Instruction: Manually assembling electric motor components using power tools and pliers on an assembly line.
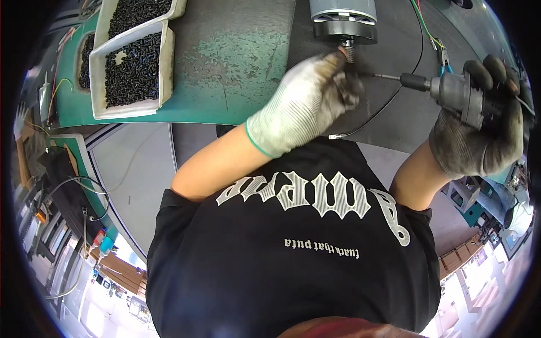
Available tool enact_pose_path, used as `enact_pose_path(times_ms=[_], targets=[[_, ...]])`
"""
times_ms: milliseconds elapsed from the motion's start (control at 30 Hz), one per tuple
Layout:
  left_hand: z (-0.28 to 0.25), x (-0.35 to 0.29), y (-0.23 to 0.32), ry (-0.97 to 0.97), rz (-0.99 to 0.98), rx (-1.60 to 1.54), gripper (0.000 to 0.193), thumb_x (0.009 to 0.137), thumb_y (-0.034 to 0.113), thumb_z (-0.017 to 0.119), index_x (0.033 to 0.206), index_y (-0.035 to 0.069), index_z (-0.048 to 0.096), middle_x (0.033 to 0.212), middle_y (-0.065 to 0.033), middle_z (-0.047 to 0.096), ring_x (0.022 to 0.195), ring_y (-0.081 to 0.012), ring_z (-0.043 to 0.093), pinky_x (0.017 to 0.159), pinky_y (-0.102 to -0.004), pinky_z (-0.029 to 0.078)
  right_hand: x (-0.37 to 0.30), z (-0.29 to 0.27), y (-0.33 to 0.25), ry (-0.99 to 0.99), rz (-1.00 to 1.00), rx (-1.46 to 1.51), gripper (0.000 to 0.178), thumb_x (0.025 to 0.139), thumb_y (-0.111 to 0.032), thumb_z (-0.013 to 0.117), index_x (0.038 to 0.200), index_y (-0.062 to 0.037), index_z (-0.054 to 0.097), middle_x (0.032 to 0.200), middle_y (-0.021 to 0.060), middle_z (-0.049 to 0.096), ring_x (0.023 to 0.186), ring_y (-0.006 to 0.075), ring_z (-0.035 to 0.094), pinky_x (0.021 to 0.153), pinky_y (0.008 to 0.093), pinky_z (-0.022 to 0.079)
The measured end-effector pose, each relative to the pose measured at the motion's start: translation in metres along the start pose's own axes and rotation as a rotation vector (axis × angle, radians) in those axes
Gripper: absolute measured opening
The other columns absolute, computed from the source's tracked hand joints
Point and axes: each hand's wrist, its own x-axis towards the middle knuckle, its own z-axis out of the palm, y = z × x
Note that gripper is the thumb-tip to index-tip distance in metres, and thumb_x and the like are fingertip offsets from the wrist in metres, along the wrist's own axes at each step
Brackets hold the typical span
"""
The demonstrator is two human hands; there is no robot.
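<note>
Head view shows a round grey motor (345, 19) standing on the dark mat (394, 121) of the worktop, and the left hand (307, 104), in a pale glove, pinches something small just below its threaded shaft (348, 52). Right of the motor, the right hand (479, 135) has its grip wrapped tight around a power screwdriver (451, 90), whose tip points at those fingers but isn't on a screw yet. Far left of the motor sit trays of black screws (132, 70).

Gloved hands: two, the left hand (307, 104) in a pale knit glove, the right hand (479, 135) in a dark one.
Electric screwdrivers: one (451, 90).
Grey motors: one (344, 19), standing on the tabletop (236, 56).
White trays: two (132, 67), each heaped with small black screws too many to count.
</note>
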Motion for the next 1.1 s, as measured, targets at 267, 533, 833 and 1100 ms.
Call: enact_pose_path(times_ms=[267, 533, 833, 1100], targets=[[0.0, 0.007, -0.005, 0.071, 0.204, 0.112, 0.013, 0.097, 0.013, 0.056, 0.102, 0.002, 0.059, 0.089, -0.0026, 0.061, 0.069, -0.0103, 0.056, 0.064, -0.0261, 0.048, 0.011, -0.008, 0.0, -0.036, -0.098, -0.088, 0.029, 0.083, -0.014, 0.058, 0.106, 0.0041, 0.055, 0.103, 0.0165, 0.053, 0.093, 0.0259, 0.051, 0.075, 0.0358, 0.05], [0.015, -0.006, -0.004, 0.44, 0.409, 0.899, 0.02, 0.094, 0.012, 0.058, 0.105, -0.005, 0.057, 0.09, -0.008, 0.063, 0.068, -0.0122, 0.061, 0.06, -0.0256, 0.052, 0.023, -0.025, 0.011, -0.041, -0.154, -0.174, 0.03, 0.086, -0.015, 0.058, 0.107, 0.0066, 0.059, 0.109, 0.0217, 0.058, 0.093, 0.0293, 0.057, 0.074, 0.0359, 0.054], [-0.002, 0.003, -0.002, 0.052, 0.258, 0.204, 0.022, 0.098, 0.014, 0.053, 0.111, -0.004, 0.055, 0.106, -0.0068, 0.059, 0.087, -0.015, 0.062, 0.079, -0.0268, 0.053, 0.022, -0.033, 0.015, 0.046, -0.162, -0.287, 0.028, 0.088, -0.014, 0.055, 0.106, 0.0074, 0.06, 0.105, 0.0227, 0.059, 0.093, 0.0313, 0.06, 0.079, 0.0418, 0.054], [0.0, 0.004, 0.0, 0.024, 0.169, 0.192, 0.017, 0.098, 0.011, 0.049, 0.109, -0.002, 0.055, 0.103, -0.0069, 0.058, 0.081, -0.0126, 0.06, 0.076, -0.0242, 0.051, 0.02, -0.038, 0.013, 0.15, -0.182, -0.346, 0.026, 0.09, -0.012, 0.051, 0.105, 0.008, 0.059, 0.099, 0.0232, 0.06, 0.092, 0.033, 0.062, 0.084, 0.0487, 0.055]])
